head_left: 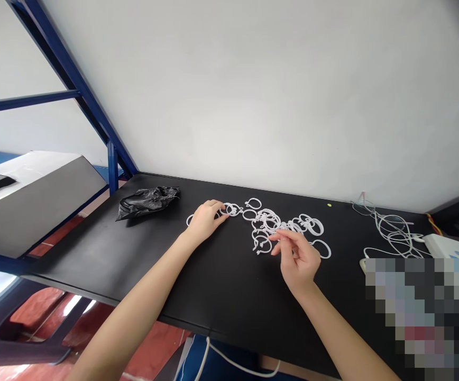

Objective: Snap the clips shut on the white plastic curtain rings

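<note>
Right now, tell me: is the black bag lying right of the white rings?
No, the black bag lies left of the white rings.

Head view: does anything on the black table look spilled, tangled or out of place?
Nothing looks damaged. The white rings lie loosely scattered, not piled. A crumpled black bag sits left of them, and white cables are tangled near the right end of the table.
</note>
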A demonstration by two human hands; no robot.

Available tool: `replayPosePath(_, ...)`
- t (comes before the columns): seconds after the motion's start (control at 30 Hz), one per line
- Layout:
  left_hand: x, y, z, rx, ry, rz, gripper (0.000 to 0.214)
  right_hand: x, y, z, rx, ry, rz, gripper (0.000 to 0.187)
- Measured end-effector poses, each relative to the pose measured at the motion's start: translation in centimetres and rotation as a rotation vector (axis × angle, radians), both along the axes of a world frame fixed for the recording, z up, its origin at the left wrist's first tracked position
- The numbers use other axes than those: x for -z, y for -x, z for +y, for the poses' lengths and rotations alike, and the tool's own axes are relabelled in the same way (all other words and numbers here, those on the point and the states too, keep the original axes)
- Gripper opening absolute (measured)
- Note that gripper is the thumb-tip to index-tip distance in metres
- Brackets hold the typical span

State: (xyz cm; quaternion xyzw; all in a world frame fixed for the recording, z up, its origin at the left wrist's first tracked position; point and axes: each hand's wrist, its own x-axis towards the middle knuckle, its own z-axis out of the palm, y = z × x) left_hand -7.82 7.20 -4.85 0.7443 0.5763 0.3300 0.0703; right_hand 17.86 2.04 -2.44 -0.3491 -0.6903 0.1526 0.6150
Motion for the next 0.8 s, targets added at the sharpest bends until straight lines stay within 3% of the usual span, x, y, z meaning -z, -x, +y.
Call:
replayPosePath(0.3, -1.0, -1.0, -0.4, 0.054, -0.230, -0.171, 0.016, 0.1, -0.1, 0.0, 0.001, 0.000, 0.010, 0.020)
replayPosePath(0.43, -3.0, -2.4, -1.9, 0.202, -0.339, -0.309, 0.022, -0.2, 0.1, 0.0, -0.022, 0.025, -0.012, 0.024)
replayPosePath(0.53, -4.8, -3.5, -3.5, 0.297, -0.350, -0.346, 0.029, -0.9, 0.4, -0.3, -0.091, 0.014, -0.049, 0.040)
replayPosePath(0.8, -8.0, -5.3, -6.9, 0.437, -0.433, -0.415, 0.042, -3.7, -0.1, -2.3, -0.134, -0.142, -0.076, 0.051)
